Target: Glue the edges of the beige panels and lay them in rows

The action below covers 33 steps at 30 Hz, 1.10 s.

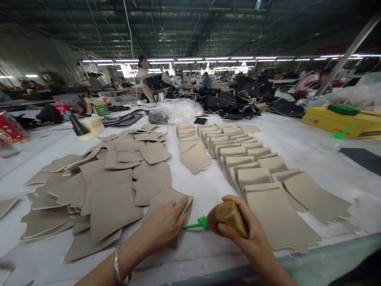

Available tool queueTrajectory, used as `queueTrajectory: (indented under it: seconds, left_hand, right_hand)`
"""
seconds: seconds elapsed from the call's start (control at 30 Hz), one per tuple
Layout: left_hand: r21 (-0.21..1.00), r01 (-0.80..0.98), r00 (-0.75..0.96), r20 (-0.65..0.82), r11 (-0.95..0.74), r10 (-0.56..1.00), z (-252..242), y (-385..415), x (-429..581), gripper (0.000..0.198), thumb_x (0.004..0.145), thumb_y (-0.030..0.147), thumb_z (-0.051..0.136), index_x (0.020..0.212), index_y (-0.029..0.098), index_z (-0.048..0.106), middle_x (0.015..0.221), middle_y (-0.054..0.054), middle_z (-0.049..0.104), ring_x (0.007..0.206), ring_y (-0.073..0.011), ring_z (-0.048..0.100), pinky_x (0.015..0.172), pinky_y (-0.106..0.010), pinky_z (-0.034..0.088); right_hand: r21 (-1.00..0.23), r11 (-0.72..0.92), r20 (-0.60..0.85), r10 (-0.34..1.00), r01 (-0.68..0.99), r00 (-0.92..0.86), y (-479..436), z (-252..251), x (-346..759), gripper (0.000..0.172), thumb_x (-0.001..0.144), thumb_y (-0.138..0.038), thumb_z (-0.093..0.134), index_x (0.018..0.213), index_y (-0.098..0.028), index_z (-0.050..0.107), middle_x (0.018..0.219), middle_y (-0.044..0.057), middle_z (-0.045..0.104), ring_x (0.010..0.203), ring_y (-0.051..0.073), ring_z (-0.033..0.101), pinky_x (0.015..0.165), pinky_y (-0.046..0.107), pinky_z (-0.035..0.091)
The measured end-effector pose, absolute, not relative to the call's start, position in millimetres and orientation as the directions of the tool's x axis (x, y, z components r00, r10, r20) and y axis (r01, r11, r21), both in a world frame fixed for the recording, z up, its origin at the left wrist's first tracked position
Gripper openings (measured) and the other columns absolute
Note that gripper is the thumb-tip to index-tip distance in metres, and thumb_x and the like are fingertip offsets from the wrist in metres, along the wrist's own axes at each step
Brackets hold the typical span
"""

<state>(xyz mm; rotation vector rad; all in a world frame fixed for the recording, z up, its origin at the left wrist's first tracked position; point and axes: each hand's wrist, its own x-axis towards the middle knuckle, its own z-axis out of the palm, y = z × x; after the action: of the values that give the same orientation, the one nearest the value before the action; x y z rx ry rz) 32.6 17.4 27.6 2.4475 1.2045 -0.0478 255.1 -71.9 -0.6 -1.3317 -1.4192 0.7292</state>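
Tabletop [202,182], near edge: beige panel [163,196] under left hand [162,222] — fingers press it, pinch unclear. Right hand [253,228]: fingers wrapped round amber bottle [228,218], long axis roughly along near edge — green nozzle [193,226] points left, at panel's right side.

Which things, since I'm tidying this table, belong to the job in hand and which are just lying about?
Seem in the job:
bottle in right hand
piece under left hand
other beige pieces

Seemingly lying about:
yellow box
clear plastic
green carton
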Motion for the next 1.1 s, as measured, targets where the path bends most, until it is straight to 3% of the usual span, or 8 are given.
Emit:
queueTrajectory:
  seconds: [0.17,0.37,0.53,0.7,0.9,1.1]
  left_hand:
    - [0.326,0.778,0.616,-0.229,-0.537,0.754,29.0,14.5,32.4,0.048,0.094,0.032,0.027,0.14,0.021,0.035,0.101,-0.01,0.063,0.094,-0.0249,0.062,0.084,-0.036,0.044]
    - [0.307,0.788,0.606,-0.229,-0.534,0.762,26.4,13.9,32.2,0.046,0.095,0.033,0.028,0.138,0.022,0.037,0.104,-0.009,0.062,0.096,-0.0248,0.061,0.086,-0.035,0.043]
    - [0.308,0.794,0.597,-0.231,-0.524,0.769,25.8,13.1,31.1,0.046,0.094,0.035,0.029,0.138,0.023,0.037,0.104,-0.008,0.062,0.096,-0.0233,0.061,0.085,-0.032,0.042]
    - [0.307,0.798,0.591,-0.233,-0.518,0.772,27.8,11.8,31.2,0.046,0.094,0.036,0.029,0.138,0.024,0.037,0.103,-0.008,0.061,0.097,-0.024,0.061,0.086,-0.033,0.042]
    - [0.305,0.795,0.595,-0.224,-0.525,0.772,26.1,11.3,31.3,0.045,0.095,0.036,0.029,0.137,0.024,0.037,0.102,-0.008,0.061,0.094,-0.0239,0.062,0.084,-0.033,0.043]
    - [0.3,0.797,0.593,-0.221,-0.524,0.774,26.5,10.5,31.2,0.045,0.095,0.035,0.029,0.137,0.023,0.037,0.102,-0.008,0.061,0.093,-0.0236,0.062,0.083,-0.033,0.043]
  right_hand:
    - [-0.948,0.185,0.222,0.967,0.258,0.122,-77.4,-1.5,248.4,0.047,0.077,-0.04,0.07,0.117,-0.025,0.049,0.109,0.003,0.056,0.098,0.024,0.055,0.076,0.027,0.045]
    - [-0.952,0.158,0.212,0.958,0.263,0.193,-80.5,-2.8,246.0,0.047,0.077,-0.039,0.07,0.117,-0.025,0.05,0.101,0.001,0.057,0.086,0.022,0.056,0.078,0.028,0.044]
    - [-0.96,0.187,0.212,0.972,0.208,0.101,-81.6,-8.9,247.9,0.05,0.078,-0.042,0.07,0.119,-0.025,0.047,0.103,0.003,0.057,0.089,0.023,0.057,0.075,0.028,0.046]
    - [-0.938,0.201,0.247,0.959,0.281,0.138,-81.0,-10.4,253.0,0.048,0.078,-0.039,0.072,0.118,-0.027,0.048,0.108,0.002,0.056,0.097,0.022,0.056,0.085,0.027,0.043]
    - [-0.964,0.215,0.225,0.973,0.158,0.049,-82.6,-10.8,250.2,0.05,0.079,-0.039,0.07,0.12,-0.026,0.044,0.108,0.004,0.058,0.098,0.024,0.058,0.081,0.029,0.046]
    - [-0.946,0.216,0.251,0.96,0.244,0.126,-79.0,-13.8,255.7,0.048,0.08,-0.035,0.071,0.119,-0.027,0.046,0.109,0.003,0.058,0.098,0.023,0.057,0.086,0.029,0.043]
